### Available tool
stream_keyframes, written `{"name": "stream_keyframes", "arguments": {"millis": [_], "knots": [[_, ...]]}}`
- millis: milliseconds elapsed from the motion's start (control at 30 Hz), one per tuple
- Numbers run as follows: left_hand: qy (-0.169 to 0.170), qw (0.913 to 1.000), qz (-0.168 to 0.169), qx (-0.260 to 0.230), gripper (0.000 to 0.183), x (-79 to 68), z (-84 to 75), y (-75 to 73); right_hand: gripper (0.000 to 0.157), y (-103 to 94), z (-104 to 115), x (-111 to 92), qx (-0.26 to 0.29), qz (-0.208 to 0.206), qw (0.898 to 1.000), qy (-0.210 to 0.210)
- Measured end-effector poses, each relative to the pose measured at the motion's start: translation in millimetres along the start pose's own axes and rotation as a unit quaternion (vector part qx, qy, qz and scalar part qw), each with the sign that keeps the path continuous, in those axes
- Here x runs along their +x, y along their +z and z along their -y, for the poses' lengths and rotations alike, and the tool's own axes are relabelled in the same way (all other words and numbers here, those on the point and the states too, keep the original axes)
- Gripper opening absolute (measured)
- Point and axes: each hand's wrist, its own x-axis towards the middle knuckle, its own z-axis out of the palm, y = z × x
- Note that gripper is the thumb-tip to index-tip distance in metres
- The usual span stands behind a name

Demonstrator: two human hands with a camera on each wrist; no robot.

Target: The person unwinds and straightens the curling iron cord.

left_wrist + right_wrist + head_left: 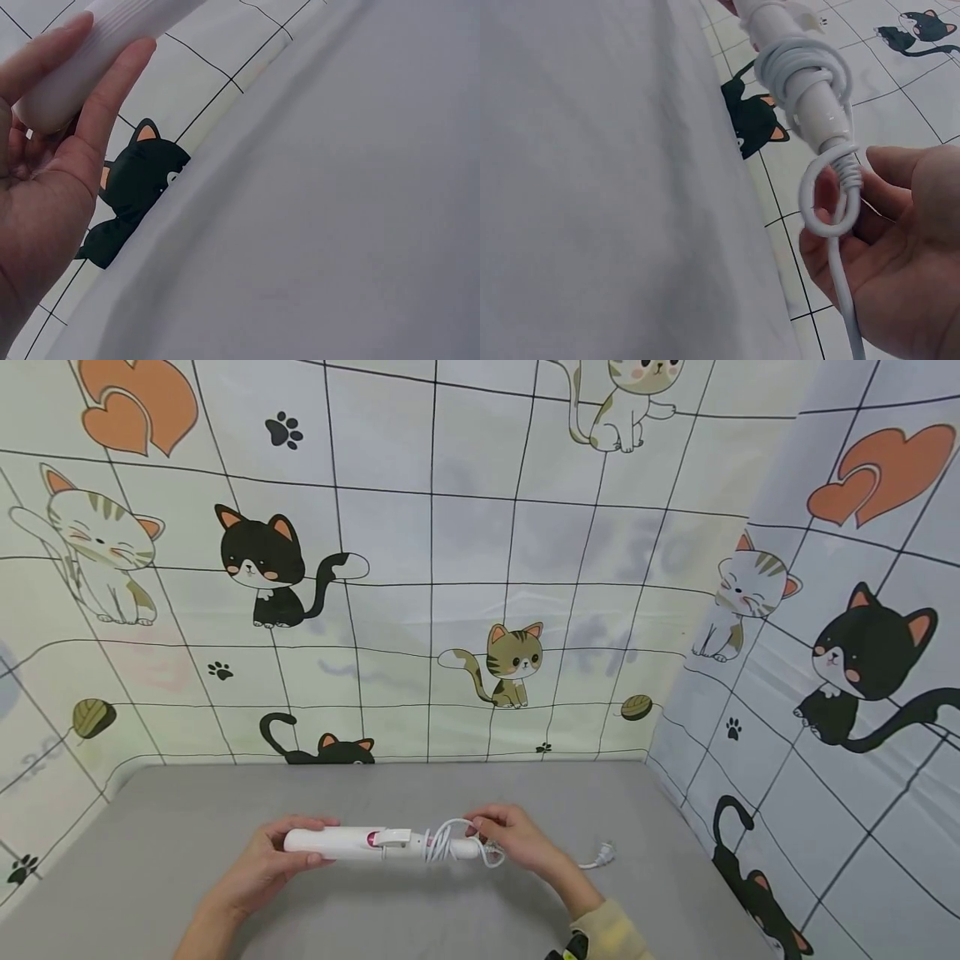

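Note:
A white curling iron [341, 842] is held level above the grey surface, its small clamp lever [392, 837] on the upper side. My left hand [258, 868] grips the thick barrel end, thumb and fingers on opposite sides. Around the handle end, the white power cord [440, 845] is wound in several turns. My right hand [525, 843] has its fingers curled about the cord where it leaves the handle. A loose loop [808, 196] of cord shows at those fingers in the right wrist view. The plug [604, 853] hangs out to the right, past the right wrist.
Grey cloth [390, 914] covers the table beneath the hands. Behind it and along both sides rise white sheets [390, 677] printed with cats, hearts and grid lines. A yellowish sleeve [615, 931] covers the right forearm, with a dark band [573, 946] near it.

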Motion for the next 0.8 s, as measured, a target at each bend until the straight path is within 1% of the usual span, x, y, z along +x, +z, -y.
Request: {"name": "stream_keyframes", "arguments": {"millis": [167,233,333,367,433,500,533,600,733,800], "knots": [[-0.008,0.9998,-0.014,0.007,0.047,-2.1,1.5,-2.5,0.021,-0.7,1,-2,-0.033,-0.063,0.997,-0.015],[-0.010,0.9997,-0.021,0.006,0.047,-3.0,2.3,-3.8,0.018,-1.1,1,-3,-0.043,-0.088,0.995,-0.029],[-0.006,0.9996,-0.026,-0.001,0.047,-3.9,4.4,-6.6,0.015,-2.3,3,-10,-0.038,-0.110,0.992,-0.057],[-0.004,0.9996,-0.029,-0.003,0.047,-3.8,4.9,-7.1,0.014,-3.0,8,-14,-0.034,-0.112,0.991,-0.065],[0.001,0.9996,-0.028,-0.005,0.048,-3.4,5.5,-8.1,0.013,-5.6,6,-20,-0.029,-0.110,0.990,-0.085],[0.006,0.9996,-0.027,-0.005,0.048,-2.7,5.2,-7.8,0.013,-8.5,6,-25,-0.028,-0.103,0.990,-0.091],[0.009,0.9996,-0.027,-0.006,0.049,-2.3,4.9,-7.3,0.013,-10.1,6,-27,-0.027,-0.099,0.990,-0.092],[0.016,0.9994,-0.028,-0.013,0.049,-2.0,4.2,-6.2,0.013,-14.0,-2,-29,-0.027,-0.089,0.991,-0.097],[0.037,0.9979,-0.030,-0.044,0.051,-3.2,4.2,-6.3,0.011,-21.1,-6,-35,-0.040,-0.072,0.992,-0.097],[0.047,0.9969,-0.025,-0.057,0.053,-3.7,3.9,-7.6,0.011,-25.0,-10,-38,-0.049,-0.066,0.992,-0.093]]}}
